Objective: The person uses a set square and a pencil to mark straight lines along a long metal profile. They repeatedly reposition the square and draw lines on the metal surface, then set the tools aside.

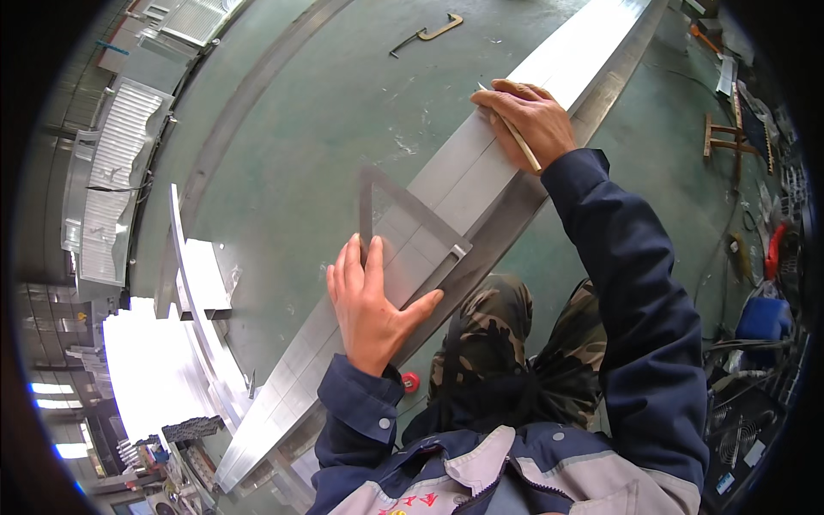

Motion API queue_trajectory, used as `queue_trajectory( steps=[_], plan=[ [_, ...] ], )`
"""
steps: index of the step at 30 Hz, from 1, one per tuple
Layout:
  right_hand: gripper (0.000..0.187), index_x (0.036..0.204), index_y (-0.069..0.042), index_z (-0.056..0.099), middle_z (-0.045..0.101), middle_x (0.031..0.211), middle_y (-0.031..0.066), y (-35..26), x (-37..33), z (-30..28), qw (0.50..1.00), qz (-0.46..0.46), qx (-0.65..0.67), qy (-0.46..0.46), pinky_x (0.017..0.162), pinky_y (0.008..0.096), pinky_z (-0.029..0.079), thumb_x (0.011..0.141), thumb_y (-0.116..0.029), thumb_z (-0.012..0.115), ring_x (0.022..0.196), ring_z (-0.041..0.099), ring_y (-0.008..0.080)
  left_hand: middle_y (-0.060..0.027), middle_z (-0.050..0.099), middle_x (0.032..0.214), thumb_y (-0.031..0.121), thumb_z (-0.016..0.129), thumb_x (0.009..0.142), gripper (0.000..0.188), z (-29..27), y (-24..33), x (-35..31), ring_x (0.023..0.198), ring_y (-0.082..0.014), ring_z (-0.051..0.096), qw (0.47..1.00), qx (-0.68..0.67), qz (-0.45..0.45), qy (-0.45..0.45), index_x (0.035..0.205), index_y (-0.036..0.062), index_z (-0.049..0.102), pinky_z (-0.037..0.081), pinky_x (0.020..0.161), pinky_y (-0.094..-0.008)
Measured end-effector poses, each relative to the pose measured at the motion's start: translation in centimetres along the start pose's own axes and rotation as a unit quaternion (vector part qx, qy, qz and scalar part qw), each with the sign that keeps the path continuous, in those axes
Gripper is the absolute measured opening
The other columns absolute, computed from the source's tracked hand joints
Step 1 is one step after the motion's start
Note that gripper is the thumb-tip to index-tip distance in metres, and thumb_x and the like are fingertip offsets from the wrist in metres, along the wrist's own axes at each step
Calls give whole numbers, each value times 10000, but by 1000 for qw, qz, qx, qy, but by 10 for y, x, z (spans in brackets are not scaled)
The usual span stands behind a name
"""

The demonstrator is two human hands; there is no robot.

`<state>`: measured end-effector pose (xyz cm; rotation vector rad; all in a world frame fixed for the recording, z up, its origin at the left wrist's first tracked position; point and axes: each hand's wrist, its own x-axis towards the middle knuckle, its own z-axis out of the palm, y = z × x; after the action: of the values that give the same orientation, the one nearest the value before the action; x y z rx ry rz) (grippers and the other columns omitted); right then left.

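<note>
A long silvery metal profile (pixel 470 161) runs slantwise from the lower left to the upper right, with thin lines across its face. On it lies a triangular set square (pixel 418 204), one corner reaching past the far edge. My left hand (pixel 367 300) is spread over the profile at the square's near-left end, fingertips by its side and thumb toward the near edge. Whether the palm presses on the square is hidden. Farther up, my right hand (pixel 528 120) rests on the profile, closed around a pencil (pixel 524 149) that slants across the fingers.
A C-clamp (pixel 442 31) lies on the green floor beyond the profile. Ribbed metal panels (pixel 124 172) and a curved metal strip (pixel 193 283) stand at left. Cables, a blue object (pixel 764 319) and tools crowd the right. A small red round object (pixel 410 382) is near my left cuff.
</note>
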<state>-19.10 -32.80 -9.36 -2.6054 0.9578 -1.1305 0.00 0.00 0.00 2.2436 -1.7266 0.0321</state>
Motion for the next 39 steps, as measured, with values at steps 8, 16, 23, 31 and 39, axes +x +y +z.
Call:
queue_trajectory(
  steps=[8,16,23,31,39],
  plan=[
    [305,1426,-297,741,794,1423,19,1,5,-8,999,-5,-28,29,1266,441,504,1155,-196,641,1464,649,245,-332,534,1629,627,972,763,1076,18,20,19,1492,-491,512,1000,-19,3,21,1546,-30,634,318,1288,-664],
    [375,1400,-238,725,829,1367,69,-10,5,-17,998,-39,-13,54,1239,520,512,1026,-205,745,1429,700,335,-310,532,1645,584,990,750,1069,13,20,17,1495,-487,502,1000,-23,-9,13,1561,-11,630,373,1277,-600],
    [316,1398,-279,753,841,1337,43,-24,2,-19,998,-28,-34,42,1255,481,515,1107,-164,712,1449,688,288,-280,525,1674,550,991,744,1072,8,15,10,1534,-458,496,1000,-13,-26,-1,1572,-27,630,389,1284,-559],
    [317,1380,-262,774,842,1339,53,-29,3,-28,998,-22,-35,42,1263,490,510,1088,-149,728,1451,690,296,-281,526,1672,546,992,743,1060,6,15,12,1534,-456,496,1000,-12,-27,-6,1568,-19,638,389,1283,-562],
    [354,1372,-200,718,825,1358,73,-12,7,-32,998,-46,-8,38,1260,520,493,1022,-151,739,1428,691,348,-280,538,1657,555,1009,705,1080,10,27,21,1538,-465,491,999,-16,-28,-2,1561,4,650,394,1274,-579]
  ],
)
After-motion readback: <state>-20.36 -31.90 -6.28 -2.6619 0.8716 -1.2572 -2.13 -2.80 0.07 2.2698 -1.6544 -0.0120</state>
